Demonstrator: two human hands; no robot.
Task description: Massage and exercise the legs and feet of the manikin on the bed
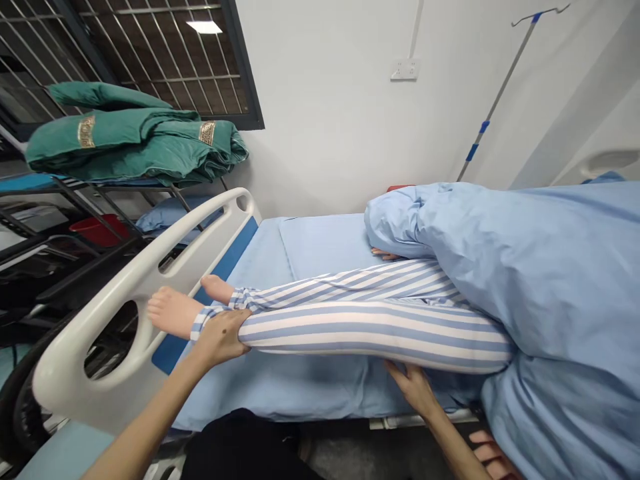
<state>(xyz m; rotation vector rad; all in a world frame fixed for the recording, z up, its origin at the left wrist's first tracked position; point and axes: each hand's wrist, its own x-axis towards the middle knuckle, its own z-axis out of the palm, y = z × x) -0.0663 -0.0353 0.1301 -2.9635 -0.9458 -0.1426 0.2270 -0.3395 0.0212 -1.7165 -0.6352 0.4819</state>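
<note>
- Two hands are the person's own. The left hand (217,338) is clamped over the ankle of the nearer leg (375,333), at the striped cuff. The right hand (410,388) is cupped under that same leg near the knee, its fingers together against the underside.
- Two legs in blue-and-white striped pyjama trousers lie on their side along the bed, the farther leg (340,283) just behind the nearer one. The two bare feet (173,312) point at the footboard.
- One hospital bed (320,243) with a blue sheet carries the legs, its white footboard (145,267) just beyond the feet.
- One blue quilt (525,267) covers the body above the knees; the fingers (385,254) of the lying figure show under its edge.
- One black metal rack (90,210) holds a pile of folded green blankets (135,140) on top and one red basin (97,230) lower down, its contents hidden.
- One blue pillow (170,213) lies behind the footboard.
- One IV pole (500,93) stands by the wall.
</note>
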